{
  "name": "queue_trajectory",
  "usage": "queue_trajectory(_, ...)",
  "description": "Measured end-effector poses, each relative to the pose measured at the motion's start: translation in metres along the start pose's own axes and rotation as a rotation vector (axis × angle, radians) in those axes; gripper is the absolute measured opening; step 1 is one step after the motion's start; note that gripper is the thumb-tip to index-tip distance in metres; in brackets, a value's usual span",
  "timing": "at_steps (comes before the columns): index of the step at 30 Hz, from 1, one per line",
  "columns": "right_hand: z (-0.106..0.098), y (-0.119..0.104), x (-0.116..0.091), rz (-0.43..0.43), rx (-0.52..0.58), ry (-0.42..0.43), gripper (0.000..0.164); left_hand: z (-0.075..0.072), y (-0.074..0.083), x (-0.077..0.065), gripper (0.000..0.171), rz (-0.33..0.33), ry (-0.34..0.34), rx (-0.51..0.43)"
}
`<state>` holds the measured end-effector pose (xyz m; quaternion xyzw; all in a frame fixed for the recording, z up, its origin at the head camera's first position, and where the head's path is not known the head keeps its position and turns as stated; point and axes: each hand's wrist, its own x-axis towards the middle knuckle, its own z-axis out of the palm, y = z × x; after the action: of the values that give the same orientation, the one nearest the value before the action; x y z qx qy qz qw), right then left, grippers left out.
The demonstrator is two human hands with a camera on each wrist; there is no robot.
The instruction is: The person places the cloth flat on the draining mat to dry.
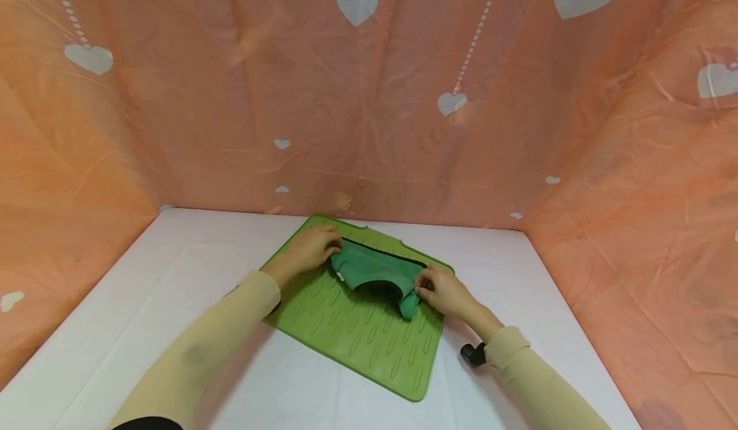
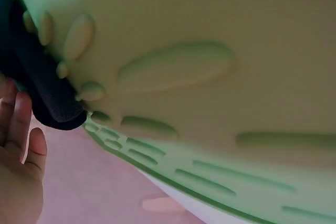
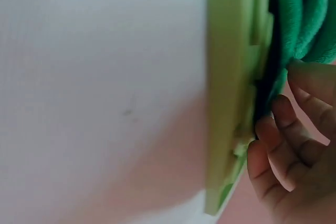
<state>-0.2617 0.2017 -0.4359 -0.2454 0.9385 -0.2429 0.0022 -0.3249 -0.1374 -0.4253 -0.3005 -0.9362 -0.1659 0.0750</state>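
A green cloth piece (image 1: pixel 371 266) with black edging, a curved cut-out at the front and a small white tag lies across a green ridged mat (image 1: pixel 357 347). At its far left corner my left hand (image 1: pixel 311 249) pinches the fabric. My right hand (image 1: pixel 446 291) holds the right end between thumb and fingers, where the cloth bunches and hangs down in a fold. The left wrist view shows the black edging (image 2: pixel 50 77) beside the left fingers. In the right wrist view, fluffy green fabric (image 3: pixel 296 19) loops above the thumb.
The mat lies at an angle on a white-covered table (image 1: pixel 190 257). Behind and on both sides stand orange curtains (image 1: pixel 369 97) with white hearts. A black strap piece (image 1: pixel 474 355) sticks out at the right sleeve cuff.
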Motion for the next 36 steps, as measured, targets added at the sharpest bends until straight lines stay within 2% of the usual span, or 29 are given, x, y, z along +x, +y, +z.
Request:
queue_trajectory(6, -0.007, -0.021, -0.007, -0.023, 0.047, 0.088, 0.011, -0.005, 0.001, -0.015, 0.01, 0.063, 0.097, -0.077)
queue_trajectory(10, -0.005, -0.038, -0.011, -0.094, 0.05, 0.166, 0.017, -0.01, 0.006, -0.027, 0.009, 0.11, 0.07, -0.07)
queue_trajectory(13, -0.001, -0.048, -0.013, -0.189, 0.038, 0.202, 0.019, -0.009, 0.007, -0.034, 0.009, 0.133, 0.026, -0.039)
queue_trajectory(16, 0.004, -0.058, -0.015, -0.277, 0.026, 0.18, 0.02, -0.007, 0.007, -0.04, 0.009, 0.142, 0.003, -0.024)
queue_trajectory(19, 0.009, -0.065, -0.015, -0.335, -0.001, 0.107, 0.019, -0.005, 0.006, -0.043, 0.009, 0.134, -0.007, -0.033)
queue_trajectory(26, 0.021, -0.068, -0.014, -0.358, -0.1, -0.048, 0.019, -0.002, 0.007, -0.043, 0.018, 0.155, -0.059, -0.019)
queue_trajectory(30, 0.024, -0.065, -0.013, -0.352, -0.109, -0.05, 0.017, 0.001, 0.007, -0.043, 0.023, 0.176, -0.09, 0.006)
queue_trajectory(36, 0.015, -0.057, -0.007, -0.33, -0.092, 0.026, 0.015, 0.002, 0.005, -0.04, 0.03, 0.206, -0.081, 0.037)
